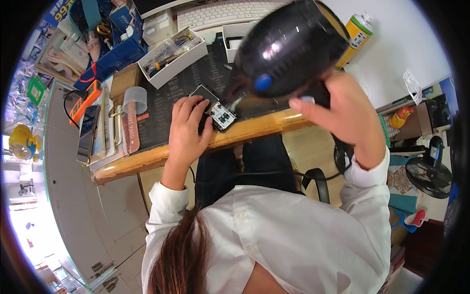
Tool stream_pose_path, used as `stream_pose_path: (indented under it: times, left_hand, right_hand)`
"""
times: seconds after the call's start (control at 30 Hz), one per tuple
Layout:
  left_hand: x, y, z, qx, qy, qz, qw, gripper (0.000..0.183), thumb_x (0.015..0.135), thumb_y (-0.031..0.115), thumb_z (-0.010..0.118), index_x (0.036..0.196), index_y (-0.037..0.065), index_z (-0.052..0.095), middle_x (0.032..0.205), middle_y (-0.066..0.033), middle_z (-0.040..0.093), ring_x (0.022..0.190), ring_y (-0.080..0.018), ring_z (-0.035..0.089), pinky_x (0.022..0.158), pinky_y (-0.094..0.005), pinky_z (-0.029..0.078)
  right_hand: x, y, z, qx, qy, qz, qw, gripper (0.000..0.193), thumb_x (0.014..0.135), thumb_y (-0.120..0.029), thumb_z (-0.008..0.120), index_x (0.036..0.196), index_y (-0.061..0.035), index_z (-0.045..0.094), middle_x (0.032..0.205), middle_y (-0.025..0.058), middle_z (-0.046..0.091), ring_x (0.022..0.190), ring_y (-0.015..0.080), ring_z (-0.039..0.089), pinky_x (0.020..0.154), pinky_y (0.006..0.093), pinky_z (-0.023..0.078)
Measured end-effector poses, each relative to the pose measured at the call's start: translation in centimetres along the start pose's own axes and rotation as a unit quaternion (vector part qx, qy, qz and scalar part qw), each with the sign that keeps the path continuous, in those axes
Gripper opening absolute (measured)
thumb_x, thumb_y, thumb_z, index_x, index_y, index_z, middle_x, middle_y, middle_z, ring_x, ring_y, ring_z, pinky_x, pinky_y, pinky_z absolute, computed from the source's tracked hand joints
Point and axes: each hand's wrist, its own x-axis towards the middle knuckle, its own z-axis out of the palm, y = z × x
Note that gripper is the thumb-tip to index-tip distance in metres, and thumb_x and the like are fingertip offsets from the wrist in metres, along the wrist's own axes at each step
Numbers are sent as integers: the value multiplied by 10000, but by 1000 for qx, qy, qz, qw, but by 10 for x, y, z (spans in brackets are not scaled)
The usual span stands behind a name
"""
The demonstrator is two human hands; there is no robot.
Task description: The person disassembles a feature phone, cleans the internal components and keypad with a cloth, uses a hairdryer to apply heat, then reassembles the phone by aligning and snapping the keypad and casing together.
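Black-edged opened phone (223, 116) lies beside left hand (185, 131), held; right hand (348, 107) grips hair dryer (289, 51).

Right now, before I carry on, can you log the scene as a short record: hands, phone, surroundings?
left hand: against the opened phone; exact grip unclear
right hand: gripping a black hair dryer
nozzle: angled toward the phone
phone: inner parts exposed, near the desk's wooden edge
nearby: white box, clear cup, yellow spray can

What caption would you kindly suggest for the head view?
The right hand points a black hair dryer at an opened smartphone held by the left hand.
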Motion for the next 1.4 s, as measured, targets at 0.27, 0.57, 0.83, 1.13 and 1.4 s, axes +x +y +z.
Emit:
stream_pose_path:
  times: [0.27, 0.57, 0.83, 1.13, 1.4]
  left_hand:
    - [-2, -4, 0, -15, 0, -3, 1000, 489, 818, -20, 660, 1305, 16, 631, 1280, -180, 620, 1204, -421, 556, 1046, -467, 465]
    - [-4, -25, 3, -437, 119, -221, 864, 1016, 696, -217, 314, 1638, 128, 147, 1486, -202, 428, 1224, -260, 601, 1105, -380, 435]
    - [-8, -26, 4, -462, 156, -226, 843, 987, 736, -225, 326, 1634, 134, 129, 1480, -203, 409, 1237, -260, 608, 1088, -367, 443]
    - [-9, -24, 6, -377, 144, -201, 893, 934, 740, -237, 353, 1606, 90, 226, 1424, -219, 466, 1202, -273, 631, 1063, -358, 472]
    - [-12, -26, 8, -366, 130, -201, 899, 846, 738, -219, 318, 1538, 44, 396, 1390, -172, 527, 1244, -250, 613, 1095, -353, 446]
  right_hand:
    - [8, -1, 5, 5, 27, -22, 999, 266, 862, -266, 754, 1000, -45, 697, 792, 156, 698, 742, 370, 677, 683, 401, 520]
    - [44, -31, 29, -108, 42, -124, 985, 212, 859, -172, 776, 986, -12, 716, 859, 145, 715, 747, 318, 653, 704, 358, 504]
    - [56, -54, 29, -138, 12, -113, 984, 259, 859, -222, 764, 1016, -25, 705, 871, 164, 719, 766, 361, 655, 714, 402, 510]
    - [25, -54, 19, -119, 5, -70, 990, 267, 879, -188, 766, 1061, -4, 701, 913, 121, 731, 779, 258, 662, 750, 353, 522]
    - [2, -74, 14, -49, -58, -1, 997, 280, 858, -171, 769, 1070, -5, 692, 957, 123, 708, 806, 267, 680, 767, 347, 526]
